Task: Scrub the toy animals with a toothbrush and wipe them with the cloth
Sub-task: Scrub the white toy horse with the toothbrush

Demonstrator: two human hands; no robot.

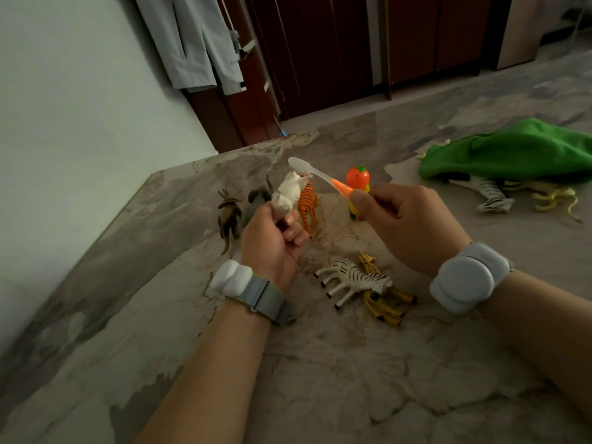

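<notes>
My left hand [272,241] grips a white toy animal [288,193] and holds it up above the marble table [320,379]. My right hand [407,225] pinches the orange handle of a white-headed toothbrush [315,173], whose head sits just above the white animal's upper end. A brown horned animal [229,216], a grey elephant [256,200] and an orange tiger [307,203] stand behind my left hand. A zebra [352,278] lies over a yellow giraffe [382,302] between my wrists. The green cloth [512,152] lies at the right.
An orange and yellow tomato-topped toy [358,181] stands behind my right hand. A white tiger [493,193] and a yellow animal [557,197] lie partly under the cloth. The table's left edge runs along a pale wall [80,123]; dark wooden cabinets [352,43] stand beyond.
</notes>
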